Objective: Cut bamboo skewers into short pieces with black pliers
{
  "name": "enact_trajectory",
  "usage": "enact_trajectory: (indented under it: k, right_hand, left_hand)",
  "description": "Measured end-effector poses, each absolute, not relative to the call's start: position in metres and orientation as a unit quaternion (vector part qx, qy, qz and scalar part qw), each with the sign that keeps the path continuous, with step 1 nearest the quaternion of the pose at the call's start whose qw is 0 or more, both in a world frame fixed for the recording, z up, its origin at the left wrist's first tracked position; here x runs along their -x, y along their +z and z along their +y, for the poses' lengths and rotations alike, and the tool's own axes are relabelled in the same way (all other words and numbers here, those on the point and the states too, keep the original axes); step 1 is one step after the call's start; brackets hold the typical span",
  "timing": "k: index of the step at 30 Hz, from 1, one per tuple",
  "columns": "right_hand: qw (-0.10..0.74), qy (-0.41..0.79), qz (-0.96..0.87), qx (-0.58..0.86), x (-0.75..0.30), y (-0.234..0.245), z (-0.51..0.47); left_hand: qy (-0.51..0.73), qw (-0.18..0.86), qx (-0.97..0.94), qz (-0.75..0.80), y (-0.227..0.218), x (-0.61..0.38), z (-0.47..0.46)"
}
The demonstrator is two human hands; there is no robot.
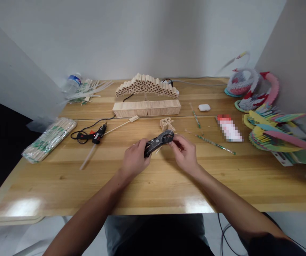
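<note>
My left hand [135, 159] is closed around the handle of a black cutting tool [158, 141] held just above the wooden table [153, 185]. My right hand [184, 152] is pinched at the tool's round head, with a thin wooden stick [158, 150] poking out beneath the tool. What the right fingers hold is too small to name. A small pile of cut stick pieces [167, 124] lies just beyond the tool.
A stick-built model [147, 96] stands at the back centre. A black glue gun [94, 135] with its cord lies to the left, beside a bagged bundle of chopsticks [49, 138]. Paper origami swans [251, 89] and colourful folded pieces [275, 128] fill the right side. A water bottle [72, 84] stands back left.
</note>
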State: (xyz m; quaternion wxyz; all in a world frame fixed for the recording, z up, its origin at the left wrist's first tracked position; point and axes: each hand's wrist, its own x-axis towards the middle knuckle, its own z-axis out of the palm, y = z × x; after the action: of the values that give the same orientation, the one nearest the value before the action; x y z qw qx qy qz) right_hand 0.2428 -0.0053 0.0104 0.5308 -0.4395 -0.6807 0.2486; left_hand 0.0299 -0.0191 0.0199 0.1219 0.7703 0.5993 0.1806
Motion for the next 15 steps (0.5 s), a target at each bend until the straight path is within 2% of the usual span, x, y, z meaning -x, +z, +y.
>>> enact_trajectory:
  k: [15]
  right_hand:
    - [0.527,0.263,-0.674,0.446,-0.2421,0.0096,-0.0058]
  left_hand:
    - [0.179,0.142,-0.766,0.601,0.0228,-0.0327,-0.0201]
